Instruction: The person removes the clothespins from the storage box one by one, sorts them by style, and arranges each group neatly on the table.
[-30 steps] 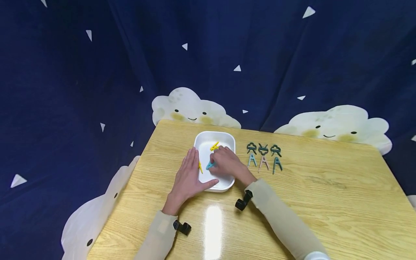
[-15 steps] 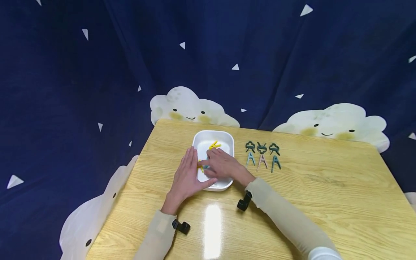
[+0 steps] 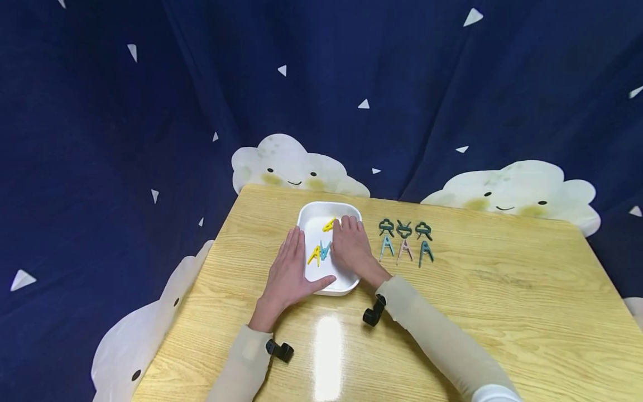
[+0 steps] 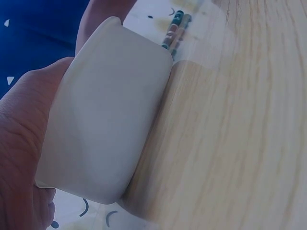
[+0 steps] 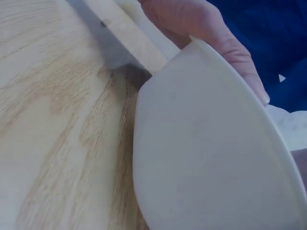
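A white rectangular tray (image 3: 355, 282) holds several clothespins. My left hand (image 3: 288, 271) lies along its left rim with straight fingers, the thumb stretched over the near rim. My right hand (image 3: 350, 243) is inside the tray at the right, fingers bent down at the right end of a yellow clothespin (image 3: 329, 225), hiding part of it. To the left, a second yellow clothespin (image 3: 315, 255) lies beside a light blue clothespin (image 3: 325, 251). In the left wrist view, the tray's outer wall (image 4: 105, 110) blocks sight of its inside.
Right of the tray, three dark green cloud-shaped clips (image 3: 404, 229) lie in a row. Below them are a light blue clothespin (image 3: 387, 247), a pink one (image 3: 405, 251) and a teal one (image 3: 426, 253). A dark curtain (image 3: 321, 100) hangs behind the wooden table (image 3: 502, 290).
My right hand lets go of the light blue clothespin and moves up and right to the upper yellow one. The left yellow clothespin now lies further from the rim. My left hand stays put.
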{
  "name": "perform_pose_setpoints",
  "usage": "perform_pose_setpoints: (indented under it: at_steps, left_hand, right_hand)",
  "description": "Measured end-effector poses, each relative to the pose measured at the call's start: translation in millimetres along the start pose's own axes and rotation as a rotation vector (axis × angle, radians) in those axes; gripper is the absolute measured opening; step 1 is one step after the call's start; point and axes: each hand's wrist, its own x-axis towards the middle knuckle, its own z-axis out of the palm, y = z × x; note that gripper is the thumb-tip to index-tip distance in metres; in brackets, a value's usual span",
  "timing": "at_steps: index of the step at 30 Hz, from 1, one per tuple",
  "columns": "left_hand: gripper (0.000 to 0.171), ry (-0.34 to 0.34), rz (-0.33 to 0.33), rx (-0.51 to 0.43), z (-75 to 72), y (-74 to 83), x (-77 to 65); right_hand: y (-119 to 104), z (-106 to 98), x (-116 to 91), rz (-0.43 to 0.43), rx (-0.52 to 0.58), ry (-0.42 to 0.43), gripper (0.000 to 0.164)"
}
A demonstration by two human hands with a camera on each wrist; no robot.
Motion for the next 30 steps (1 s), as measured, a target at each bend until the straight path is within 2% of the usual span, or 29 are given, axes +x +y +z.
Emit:
perform_pose_setpoints:
  at_steps: [5, 10, 12, 15, 19, 24, 30]
  left_hand:
    - [0.135, -0.021, -0.011, -0.005, 0.2, -0.1, -0.8]
    - [0.134, -0.023, -0.012, -0.001, 0.4, 0.2, -1.4]
    - [0.134, -0.016, -0.008, 0.000, 0.4, 0.1, -1.6]
    - [0.134, -0.009, -0.010, 0.002, 0.4, 0.0, -1.9]
    - [0.134, -0.010, -0.013, -0.002, 0.3, 0.3, -1.7]
    - [0.135, -0.009, -0.009, -0.006, 0.4, 0.7, -0.7]
    - [0.134, -0.014, -0.015, 0.000, -0.3, 0.0, -0.7]
  right_hand:
    - [-0.8, 2.2, -0.1, -0.019, -0.056, -0.034, 0.034]
    - [-1.6, 3.7, -0.1, -0.022, -0.058, -0.029, 0.029]
    - [-2.0, 3.6, -0.1, -0.017, -0.039, -0.019, 0.032]
    - [-2.4, 2.7, -0.3, -0.020, -0.026, -0.013, 0.047]
    - [-2.0, 1.4, -1.4, -0.058, -0.086, -0.032, 0.053]
    - [-1.1, -0.2, -1.7, -0.081, -0.113, -0.050, 0.032]
    - [0.6, -1.1, -0.4, -0.080, 0.022, -0.017, 0.020]
